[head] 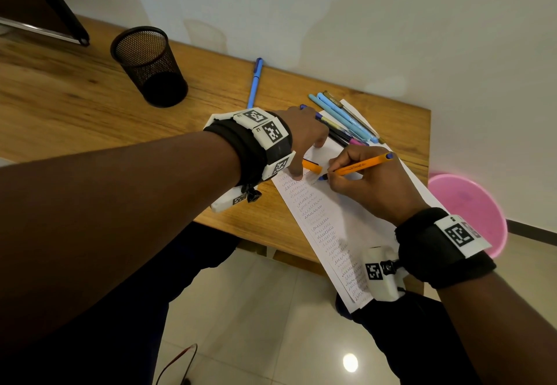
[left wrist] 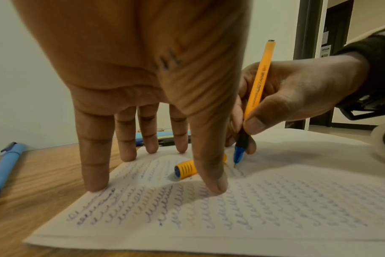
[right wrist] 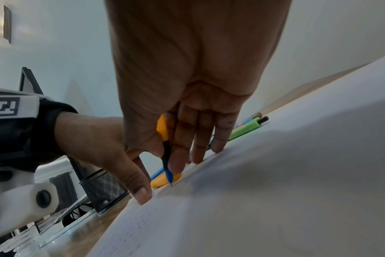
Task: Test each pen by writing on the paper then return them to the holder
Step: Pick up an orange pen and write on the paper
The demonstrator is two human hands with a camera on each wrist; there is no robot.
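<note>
Right hand [head: 366, 182] grips orange pen [head: 358, 166] (tip seemingly touching paper [head: 355, 227]).

Left hand [left wrist: 143, 73] fingertips pressing paper [left wrist: 275, 200], right hand [left wrist: 297, 93] gripping orange pen [left wrist: 256, 90]

Paper [head: 340, 227] lay on desk [head: 75, 104], near end overhanging the edge. Holder [head: 149, 66] stood far left. One pen [head: 255, 83] lay between holder and paper. Pen cluster [head: 346, 119] sat on paper's far end. Cap [head: 312, 166] lay on paper, left of held pen [head: 358, 167].
</note>
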